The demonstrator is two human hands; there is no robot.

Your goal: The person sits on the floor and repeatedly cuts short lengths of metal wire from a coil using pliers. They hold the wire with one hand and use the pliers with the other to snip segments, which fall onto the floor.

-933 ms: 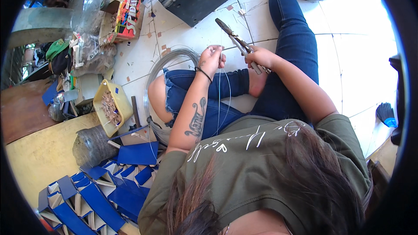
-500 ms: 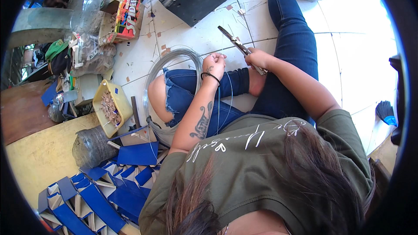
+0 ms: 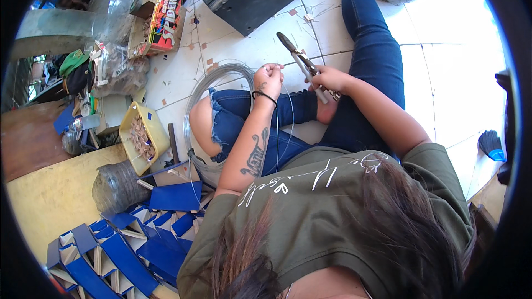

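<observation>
A thin wire [image 3: 278,127] is pinched in the closed fingers of my left hand [image 3: 270,77], and its length hangs down over my lap. The wire coil [image 3: 191,102] leans around my bent knee, left of that forearm. My right hand [image 3: 331,79] grips a pair of metal pliers [image 3: 302,58], with the dark tip pointing up and away to the left. Its two long arms show apart from each other. The pliers are a short gap to the right of my left fingers. Whether the wire's far end touches them is too fine to tell.
Blue-covered wooden pieces [image 3: 119,260] lie at lower left beside a yellow bin [image 3: 158,135] of small chips. An open printed box [image 3: 163,16] and a dark block [image 3: 260,5] stand farther off. A blue-banded brush [image 3: 490,144] lies at the right.
The pliers' arms have spread apart and show more broadly. My left hand has shifted slightly left, away from them, still pinching the wire.
</observation>
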